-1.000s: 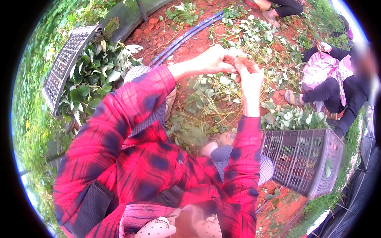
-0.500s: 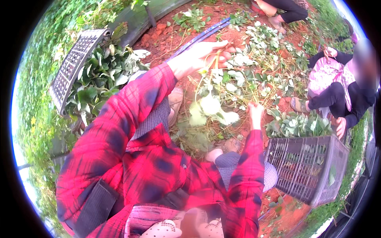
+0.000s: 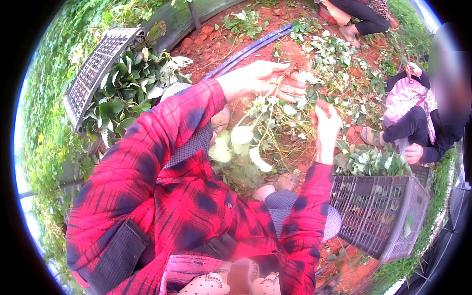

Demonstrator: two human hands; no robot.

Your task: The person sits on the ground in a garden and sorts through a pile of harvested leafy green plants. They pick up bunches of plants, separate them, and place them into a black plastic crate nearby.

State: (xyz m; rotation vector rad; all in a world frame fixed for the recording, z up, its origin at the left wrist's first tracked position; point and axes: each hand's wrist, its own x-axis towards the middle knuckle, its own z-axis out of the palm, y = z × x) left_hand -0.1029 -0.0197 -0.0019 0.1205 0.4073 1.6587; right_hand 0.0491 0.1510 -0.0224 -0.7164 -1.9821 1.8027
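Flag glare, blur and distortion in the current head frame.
Head view: pale leaves of the hanging plant wash out nearly white; head view: co-worker's head is smeared beyond reading; head view: foliage at left is bright and soft, with blue-white fringing at the curved rim; head view: black fills the corners; head view: right-hand slatted crate reads clearly.

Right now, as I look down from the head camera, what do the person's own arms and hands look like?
Both the left sleeve and the right sleeve are long, in bright red plaid with dark lines and blurry dark patches. The left hand and right hand are bare, without gloves. A wide black strap shows by the left shoulder.
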